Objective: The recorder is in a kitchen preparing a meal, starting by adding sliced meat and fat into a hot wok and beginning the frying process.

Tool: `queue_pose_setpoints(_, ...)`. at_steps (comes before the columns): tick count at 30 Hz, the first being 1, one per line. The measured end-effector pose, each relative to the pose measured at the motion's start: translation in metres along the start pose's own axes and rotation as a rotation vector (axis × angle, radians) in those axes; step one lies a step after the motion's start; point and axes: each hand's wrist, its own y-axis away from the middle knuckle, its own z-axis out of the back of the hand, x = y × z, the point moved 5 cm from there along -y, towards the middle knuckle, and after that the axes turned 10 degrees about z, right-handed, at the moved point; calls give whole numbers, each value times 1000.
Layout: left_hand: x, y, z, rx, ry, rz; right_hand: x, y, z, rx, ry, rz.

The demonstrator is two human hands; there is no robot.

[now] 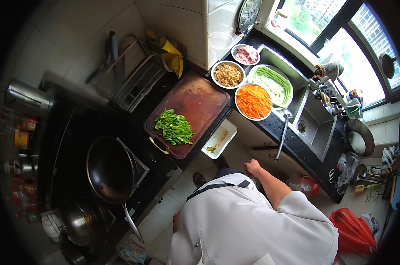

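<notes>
My right hand [252, 167] hangs beside the white shirt, its fingers curled in a loose fist, with nothing seen in it. Only a sliver of my left hand [176, 221] shows at the shirt's left side; its fingers are hidden. Sliced green peppers [174, 127] lie heaped on a brown cutting board [200, 99]. Below the board's right edge is a white plastic tray [224, 135] with some scraps. Round bowls hold carrot strips [253, 101], brown shreds [228, 75] and raw sliced meat [245, 54]. A green basket [288, 81] contains pale green slices.
At the left, a dark wok [110, 170] rests on the stove, its handle jutting over the front edge. A lidded metal pot [84, 225] stands nearby. A knife rack [120, 63] is behind the board. The steel sink [319, 129] and a ladle-like utensil [283, 139] are at right.
</notes>
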Motion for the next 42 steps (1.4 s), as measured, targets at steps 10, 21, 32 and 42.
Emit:
queue_pose_setpoints(10, -10, 9, -22, 14, -88, 33, 8, -5, -5, -3, -1, 30)
queue_pose_setpoints(21, -18, 8, -25, 7, -187, 23, 40, 4, -16, -12, 79, 64)
queue_pose_setpoints(32, -26, 1, -21, 14, -306, 24, 28, 5, -19, -5, 23, 34)
queue_pose_setpoints(42, -42, -19, -26, 61, -437, 29, 12, -2, -20, -9, -44, 29)
